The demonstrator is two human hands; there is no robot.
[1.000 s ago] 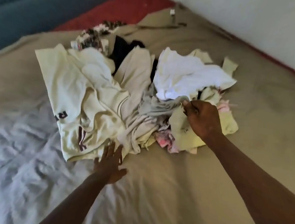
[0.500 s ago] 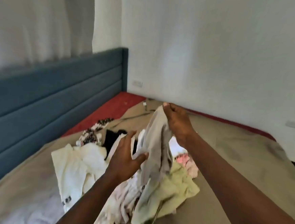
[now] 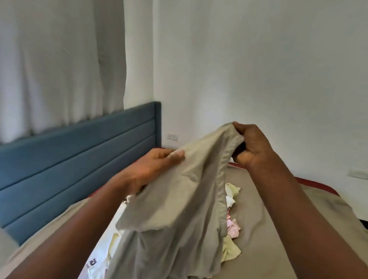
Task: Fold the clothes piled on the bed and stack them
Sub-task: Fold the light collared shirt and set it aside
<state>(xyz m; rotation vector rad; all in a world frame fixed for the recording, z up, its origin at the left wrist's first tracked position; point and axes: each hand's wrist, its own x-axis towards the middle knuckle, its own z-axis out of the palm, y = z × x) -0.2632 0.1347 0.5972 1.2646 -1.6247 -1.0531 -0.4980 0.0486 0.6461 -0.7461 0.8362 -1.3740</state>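
A grey-beige garment (image 3: 179, 216) hangs in the air in front of me, above the bed. My right hand (image 3: 251, 148) grips its top edge at the highest point. My left hand (image 3: 152, 167) pinches the cloth lower and to the left, thumb on top. The garment drapes down and hides most of the clothes pile (image 3: 233, 224) lying on the bed. Only pale yellow, white and pink pieces show to the right of it, and a cream garment with dark print (image 3: 100, 262) shows at the lower left.
The bed (image 3: 304, 226) has a tan sheet with a red edge along the far side. A blue padded headboard (image 3: 66, 169) stands at the left, white curtains above it. A white wall with sockets runs behind.
My right hand took the garment from the pile and lifted it. My left hand left the bed and took hold of the cloth. Both hands have risen further, spreading it wider.
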